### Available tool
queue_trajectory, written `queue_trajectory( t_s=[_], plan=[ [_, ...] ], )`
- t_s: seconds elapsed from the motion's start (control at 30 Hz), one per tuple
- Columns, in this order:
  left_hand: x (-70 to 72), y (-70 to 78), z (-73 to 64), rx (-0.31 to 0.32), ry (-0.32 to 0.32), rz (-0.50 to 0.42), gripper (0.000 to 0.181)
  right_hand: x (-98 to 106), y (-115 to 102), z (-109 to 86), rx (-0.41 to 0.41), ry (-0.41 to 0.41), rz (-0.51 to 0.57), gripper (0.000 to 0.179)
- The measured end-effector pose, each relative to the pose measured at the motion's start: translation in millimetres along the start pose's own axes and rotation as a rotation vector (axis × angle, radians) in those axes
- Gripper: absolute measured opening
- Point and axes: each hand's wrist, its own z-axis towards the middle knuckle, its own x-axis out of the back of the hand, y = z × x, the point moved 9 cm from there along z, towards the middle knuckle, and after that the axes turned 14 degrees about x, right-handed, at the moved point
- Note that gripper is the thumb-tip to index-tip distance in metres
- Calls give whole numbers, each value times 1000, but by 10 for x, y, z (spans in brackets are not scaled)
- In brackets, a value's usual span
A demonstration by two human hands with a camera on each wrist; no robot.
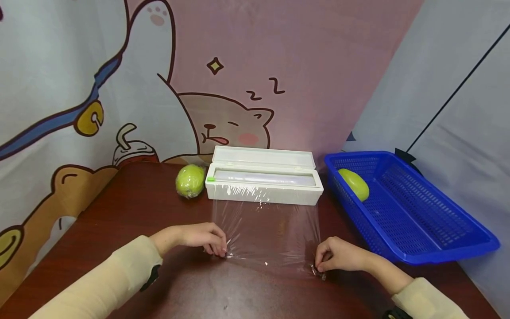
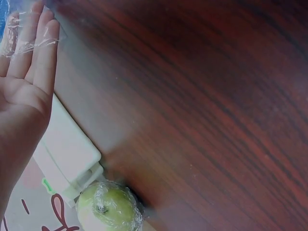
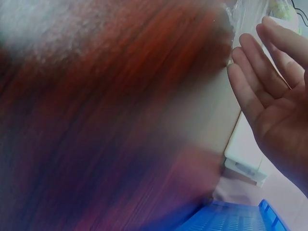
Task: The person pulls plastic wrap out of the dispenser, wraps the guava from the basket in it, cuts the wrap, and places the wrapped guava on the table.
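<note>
A sheet of clear cling film (image 1: 275, 230) stretches from the white dispenser box (image 1: 263, 195) toward me, low over the table. My left hand (image 1: 203, 237) pinches its near left corner; in the left wrist view film lies across the fingers (image 2: 43, 62). At the near right corner, my right hand (image 1: 344, 256) pinches a bunched bit of film between thumb and fingers. The box lid (image 1: 263, 156) stands raised, and the film roll (image 1: 264, 178) shows inside. Left of the box sits a green apple (image 1: 190, 180) wrapped in film, its stem end visible in the left wrist view.
A blue plastic basket (image 1: 438, 258) stands on the right, close to my right forearm, with a green fruit (image 1: 354, 185) at its left side. The dark reddish wooden table (image 1: 131, 208) ends against a cartoon-printed cloth (image 1: 318, 66) behind the box.
</note>
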Motion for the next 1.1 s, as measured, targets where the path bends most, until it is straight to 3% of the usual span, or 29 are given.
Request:
queue_trajectory(
  t_s=[0.23, 0.67, 0.93, 1.1],
  plan=[
    [11, -1, -11, 4, -4, -22, 32, -3, 13, -3, -17, -4, 46, 7],
    [5, 44, -108, -16, -90, -39, 39, 16, 4, 16, -12, 3, 97, 14],
    [67, 55, -147, -47, -40, -47, 36, -45, 25, -19, -30, -28, 131, 13],
    [97, 59, -177, -40, -54, -108, 34, -85, 22, -43, -42, -55, 178, 11]
  ],
)
